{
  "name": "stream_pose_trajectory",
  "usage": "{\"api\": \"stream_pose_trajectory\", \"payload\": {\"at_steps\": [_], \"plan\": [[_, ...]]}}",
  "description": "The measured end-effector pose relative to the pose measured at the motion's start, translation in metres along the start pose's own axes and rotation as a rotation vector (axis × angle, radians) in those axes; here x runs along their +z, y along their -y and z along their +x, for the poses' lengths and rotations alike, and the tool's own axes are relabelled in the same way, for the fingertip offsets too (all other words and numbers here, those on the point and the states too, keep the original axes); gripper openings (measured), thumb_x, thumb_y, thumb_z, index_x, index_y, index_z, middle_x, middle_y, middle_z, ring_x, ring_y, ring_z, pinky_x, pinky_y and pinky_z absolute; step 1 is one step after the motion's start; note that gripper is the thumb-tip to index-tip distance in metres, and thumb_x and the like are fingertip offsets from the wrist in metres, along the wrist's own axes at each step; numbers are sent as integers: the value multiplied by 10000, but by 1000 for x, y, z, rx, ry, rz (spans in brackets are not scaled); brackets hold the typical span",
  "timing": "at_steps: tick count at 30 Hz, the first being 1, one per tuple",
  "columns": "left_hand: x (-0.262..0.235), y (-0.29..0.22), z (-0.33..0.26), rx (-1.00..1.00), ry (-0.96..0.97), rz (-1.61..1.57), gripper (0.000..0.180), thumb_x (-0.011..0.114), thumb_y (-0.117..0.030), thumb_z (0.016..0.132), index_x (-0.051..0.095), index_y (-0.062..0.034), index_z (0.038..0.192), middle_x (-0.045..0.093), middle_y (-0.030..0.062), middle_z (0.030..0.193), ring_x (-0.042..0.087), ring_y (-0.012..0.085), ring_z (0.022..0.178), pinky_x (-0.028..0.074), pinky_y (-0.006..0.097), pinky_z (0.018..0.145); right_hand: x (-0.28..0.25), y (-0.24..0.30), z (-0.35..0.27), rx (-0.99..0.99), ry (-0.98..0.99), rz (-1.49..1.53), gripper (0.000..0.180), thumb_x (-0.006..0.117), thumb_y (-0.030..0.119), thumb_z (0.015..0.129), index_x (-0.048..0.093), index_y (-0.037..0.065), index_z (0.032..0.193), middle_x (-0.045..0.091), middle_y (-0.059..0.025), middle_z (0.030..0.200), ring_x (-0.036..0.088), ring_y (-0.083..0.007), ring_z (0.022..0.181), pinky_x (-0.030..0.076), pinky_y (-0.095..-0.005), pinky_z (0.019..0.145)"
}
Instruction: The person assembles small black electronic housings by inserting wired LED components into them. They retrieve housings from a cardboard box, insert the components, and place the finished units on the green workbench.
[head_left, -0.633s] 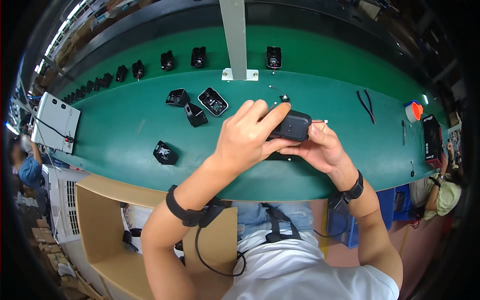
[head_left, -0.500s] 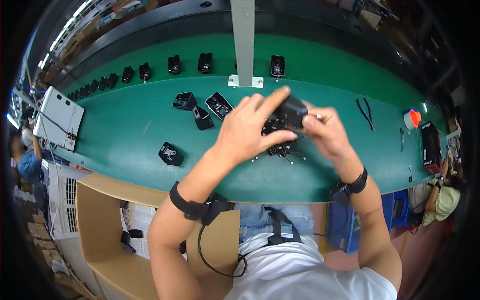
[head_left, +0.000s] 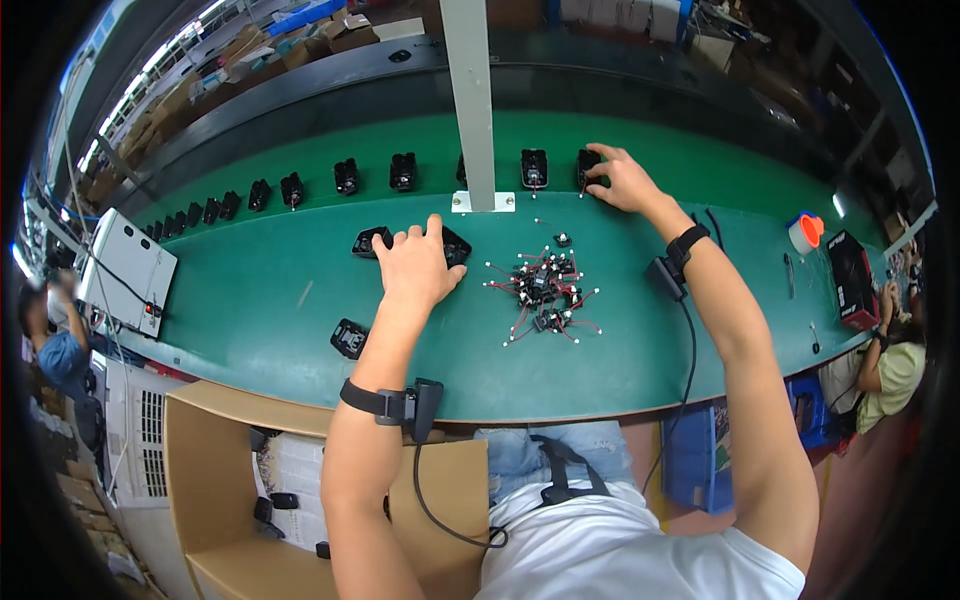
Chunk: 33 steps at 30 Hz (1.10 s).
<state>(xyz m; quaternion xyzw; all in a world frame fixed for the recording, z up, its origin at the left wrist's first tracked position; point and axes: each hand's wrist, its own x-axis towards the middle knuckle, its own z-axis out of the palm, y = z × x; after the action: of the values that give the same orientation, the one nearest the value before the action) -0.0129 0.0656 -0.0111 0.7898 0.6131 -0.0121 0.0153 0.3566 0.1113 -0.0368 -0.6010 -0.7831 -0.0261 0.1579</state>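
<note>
My right hand point(head_left: 622, 182) reaches to the green strip at the back and grips a small black plastic housing point(head_left: 588, 172) between thumb and fingers. My left hand point(head_left: 414, 262) is open, its fingers spread over the black housings on the bench. One housing point(head_left: 456, 246) lies beside its thumb and index finger, partly covered; another housing point(head_left: 368, 242) lies by its outer fingers. Between my arms sits a pile of small black parts with red-and-black wires and white connectors point(head_left: 545, 290). A separate open housing point(head_left: 350, 338) rests nearer me on the left.
More black housings point(head_left: 403, 172) stand in a row along the green strip. A grey post point(head_left: 468, 110) rises from the bench. A white box point(head_left: 125, 270) is at left; an orange-and-white roll point(head_left: 806, 232) and black box point(head_left: 853, 280) at right. An open carton point(head_left: 210, 480) sits below.
My right hand has carried the housing from above the wired parts to the back strip. My left hand has come off it and moved left to the housings on the bench. The view has shifted.
</note>
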Motion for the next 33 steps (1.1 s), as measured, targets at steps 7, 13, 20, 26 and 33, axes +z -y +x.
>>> {"api": "stream_pose_trajectory", "payload": {"at_steps": [7, 13, 20, 26, 33], "plan": [[-9, 9, -14, 101, -237, -113, 839, 812, -230, 672, 458, -97, 1421, 588, 170, 1237, 589, 344, 1171, 411, 572, 1050, -38, 55, -33, -19, -27, 383, 342, 729, 136, 811, 709, 48, 1141, 631, -145, 1279, 614, -298, 1159, 515, -418, 980], [-25, -23, -24, 251, -291, -715, 772, 736, -145, 660, 466, -54, 1377, 496, 186, 1281, 573, 370, 1151, 486, 426, 990, -18, 105, -46, 189, 114, 360, 245, 753, 194, 813, 747, 51, 1013, 743, -107, 880, 719, -255, 828, 564, -379, 764], [-15, -34, -26, 361, -205, -889, 770, 776, -226, 653, 504, -33, 1347, 564, 138, 1235, 563, 264, 1054, 484, 376, 919, -7, 90, -49, 162, 19, 615, 141, 739, 109, 823, 763, 28, 935, 746, -98, 905, 726, -211, 830, 581, -333, 799], [-12, -35, -29, 390, -85, -995, 785, 808, -268, 675, 497, -48, 1360, 627, 92, 1189, 584, 198, 957, 496, 332, 817, -55, 128, -61, -15, -205, 975, 96, 709, -7, 843, 752, -10, 930, 674, -88, 1044, 702, -177, 917, 591, -279, 831], [-26, -36, -30, 566, 9, -1316, 816, 831, -210, 670, 462, -31, 1375, 580, 139, 1274, 589, 245, 1128, 487, 381, 974, -95, 159, -68, -287, -329, 787, 165, 733, -15, 771, 769, 41, 922, 717, -91, 945, 699, -193, 848, 556, -300, 751]]}}
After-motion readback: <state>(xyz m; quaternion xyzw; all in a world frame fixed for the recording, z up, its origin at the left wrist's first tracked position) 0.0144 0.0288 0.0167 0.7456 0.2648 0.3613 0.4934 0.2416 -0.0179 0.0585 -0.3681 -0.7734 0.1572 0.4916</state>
